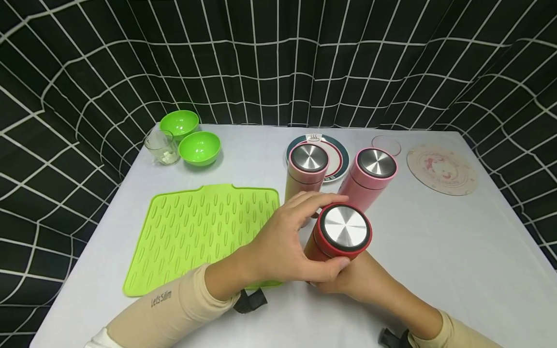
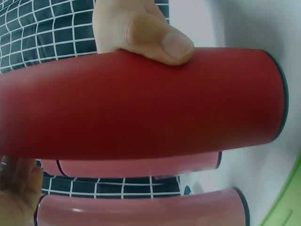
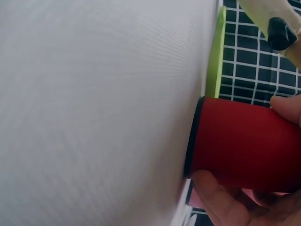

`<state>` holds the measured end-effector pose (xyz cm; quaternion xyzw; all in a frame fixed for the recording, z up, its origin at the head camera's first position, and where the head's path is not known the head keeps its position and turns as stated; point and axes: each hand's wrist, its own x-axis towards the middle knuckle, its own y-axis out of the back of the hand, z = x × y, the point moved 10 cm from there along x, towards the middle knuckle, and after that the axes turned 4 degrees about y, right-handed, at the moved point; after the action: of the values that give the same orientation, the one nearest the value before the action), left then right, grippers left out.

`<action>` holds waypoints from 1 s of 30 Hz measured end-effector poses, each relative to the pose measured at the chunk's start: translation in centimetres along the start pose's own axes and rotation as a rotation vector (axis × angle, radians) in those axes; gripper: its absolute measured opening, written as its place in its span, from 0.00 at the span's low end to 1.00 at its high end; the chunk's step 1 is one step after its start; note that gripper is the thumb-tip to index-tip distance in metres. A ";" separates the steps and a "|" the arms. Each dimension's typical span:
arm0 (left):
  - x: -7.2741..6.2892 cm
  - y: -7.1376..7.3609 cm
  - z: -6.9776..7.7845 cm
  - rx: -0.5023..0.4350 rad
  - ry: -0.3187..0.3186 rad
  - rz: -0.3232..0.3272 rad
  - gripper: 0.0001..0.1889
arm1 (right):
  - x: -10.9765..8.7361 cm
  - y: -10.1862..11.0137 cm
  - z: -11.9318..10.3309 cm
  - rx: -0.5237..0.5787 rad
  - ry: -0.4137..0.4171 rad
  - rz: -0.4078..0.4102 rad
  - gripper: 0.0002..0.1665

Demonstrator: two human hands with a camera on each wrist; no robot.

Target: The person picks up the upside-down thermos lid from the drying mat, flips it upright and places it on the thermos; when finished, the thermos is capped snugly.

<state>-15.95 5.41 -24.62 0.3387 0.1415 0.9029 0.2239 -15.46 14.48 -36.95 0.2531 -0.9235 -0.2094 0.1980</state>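
Note:
Both hands hold one red thermos flask (image 1: 341,232) with a brushed steel lid top, upright at the front middle of the table. My left hand (image 1: 283,241) spans its upper end, thumb on the near side and fingers on the far side. Lower down, my right hand (image 1: 352,278) grips the body, its thumb (image 2: 176,44) lying along the red side in the left wrist view. The flask's dark-rimmed base (image 3: 194,136) is close to the white tabletop in the right wrist view. Just behind stand a pale pink thermos (image 1: 306,169) and a deeper pink thermos (image 1: 370,179).
A green ribbed mat (image 1: 204,232) lies left of the flasks. Two green bowls (image 1: 200,148) and a glass (image 1: 162,147) with white bits inside stand at the back left. Behind the flasks is a blue-rimmed plate (image 1: 341,154); a round printed mat (image 1: 441,169) lies at the right.

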 end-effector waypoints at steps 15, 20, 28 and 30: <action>-0.2 -0.6 0.0 0.006 0.063 -0.033 0.43 | -0.3 0.4 0.3 -0.083 -0.016 0.032 0.32; -0.2 -0.5 0.2 -0.018 0.053 -0.038 0.47 | -0.3 0.8 0.0 -0.140 0.000 0.060 0.36; 0.0 -0.2 0.3 -0.022 0.060 -0.036 0.45 | -0.1 0.5 -0.2 -0.085 0.018 0.046 0.31; 0.0 -0.2 0.2 -0.025 0.076 -0.033 0.43 | -0.1 0.5 -0.2 -0.091 0.015 0.046 0.30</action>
<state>-15.76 5.62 -24.52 0.2990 0.1443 0.9130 0.2371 -15.48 14.84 -36.53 0.2240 -0.9172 -0.2447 0.2208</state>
